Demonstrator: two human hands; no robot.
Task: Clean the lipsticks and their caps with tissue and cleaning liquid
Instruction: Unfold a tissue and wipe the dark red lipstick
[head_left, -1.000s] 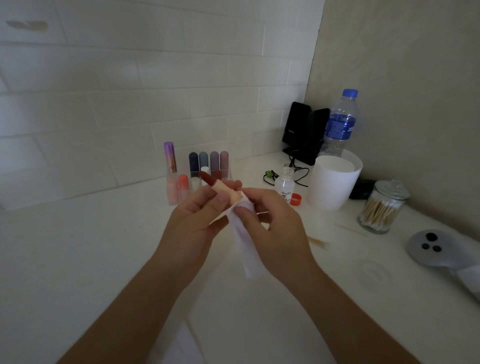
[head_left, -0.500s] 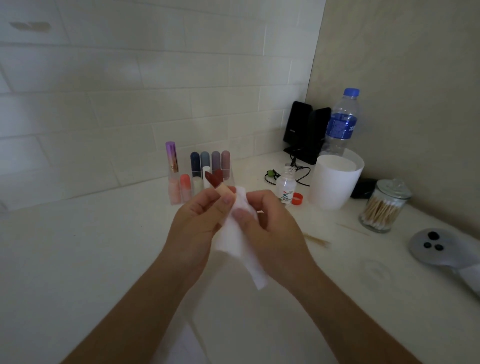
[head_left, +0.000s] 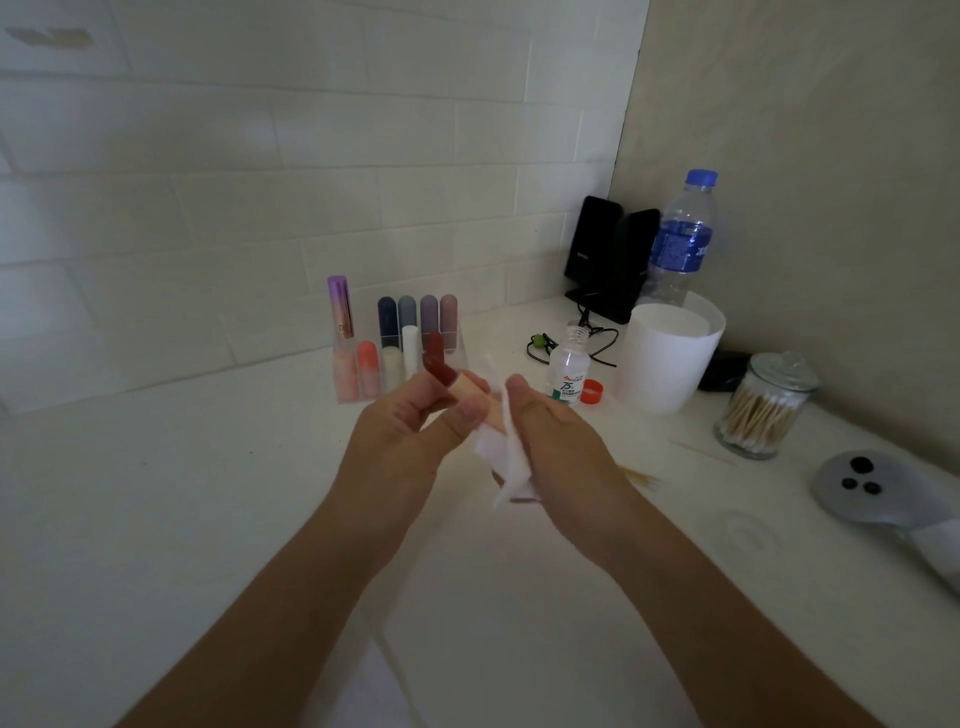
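While the left hand (head_left: 405, 423) pinches the open lipstick (head_left: 441, 370) above the tabletop (head_left: 208, 519), its red tip uncovered, the right hand (head_left: 556, 436) grips the tissue (head_left: 501, 452) at the tube's base; wipe the casing only, with the tissue clear of the soft tip

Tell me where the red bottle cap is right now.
In the head view, the red cap lies on the counter right of centre, between the small open bottle and the white tub.

Left hand (head_left: 405, 422), right hand (head_left: 551, 432) (both gripping)
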